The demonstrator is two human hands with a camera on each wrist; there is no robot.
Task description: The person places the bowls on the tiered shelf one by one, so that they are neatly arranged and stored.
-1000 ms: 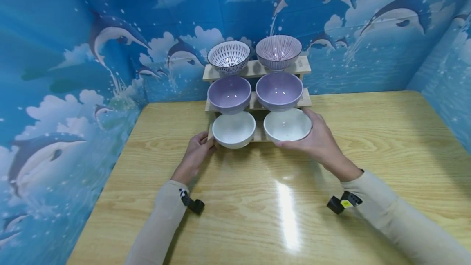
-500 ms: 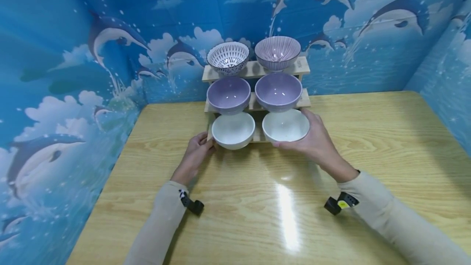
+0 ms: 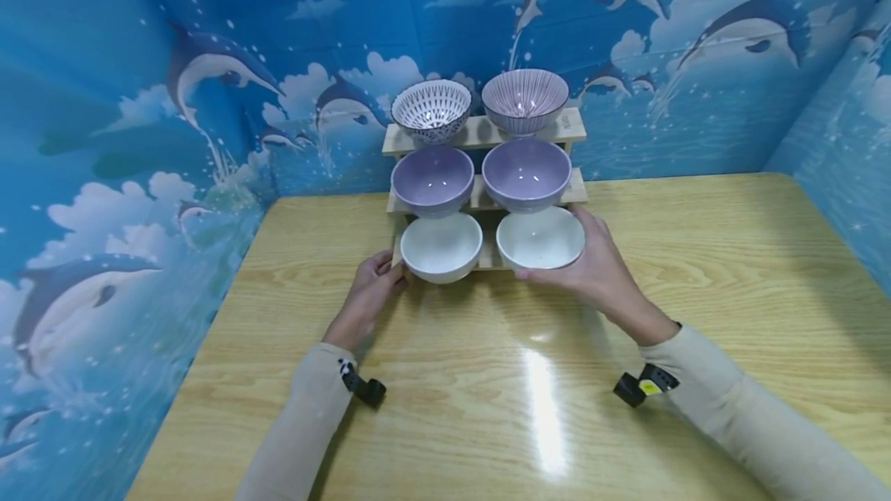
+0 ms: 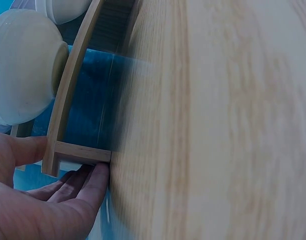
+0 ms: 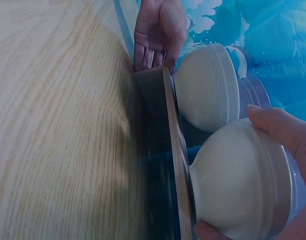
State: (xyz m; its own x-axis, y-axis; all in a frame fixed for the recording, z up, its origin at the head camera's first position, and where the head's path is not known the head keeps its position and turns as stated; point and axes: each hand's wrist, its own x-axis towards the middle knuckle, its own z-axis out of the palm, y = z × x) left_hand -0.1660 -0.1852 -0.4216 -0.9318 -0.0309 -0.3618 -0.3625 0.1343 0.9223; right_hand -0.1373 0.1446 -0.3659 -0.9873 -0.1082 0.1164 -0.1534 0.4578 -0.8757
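Observation:
A three-tier wooden rack (image 3: 490,253) carries two bowls on each step. At the lower left corner my left hand (image 3: 372,288) grips the bottom step; in the left wrist view the thumb (image 4: 30,150) lies at the shelf board and the fingers press its short leg (image 4: 80,152). My right hand (image 3: 592,265) holds the right white bowl (image 3: 541,238) on the bottom step, thumb at the near side and fingers round the right. In the right wrist view this white bowl (image 5: 238,180) has its foot at the board. The left white bowl (image 3: 442,246) sits beside it, apart.
Two purple bowls, left (image 3: 433,180) and right (image 3: 527,175), stand on the middle step. A blue-patterned bowl (image 3: 432,110) and a striped bowl (image 3: 525,101) are on top. Behind the wooden table (image 3: 452,377) hangs a dolphin-print backdrop (image 3: 445,6).
My right hand and the white bowl it holds have shifted very slightly left since a second ago. The left hand keeps its grip on the rack.

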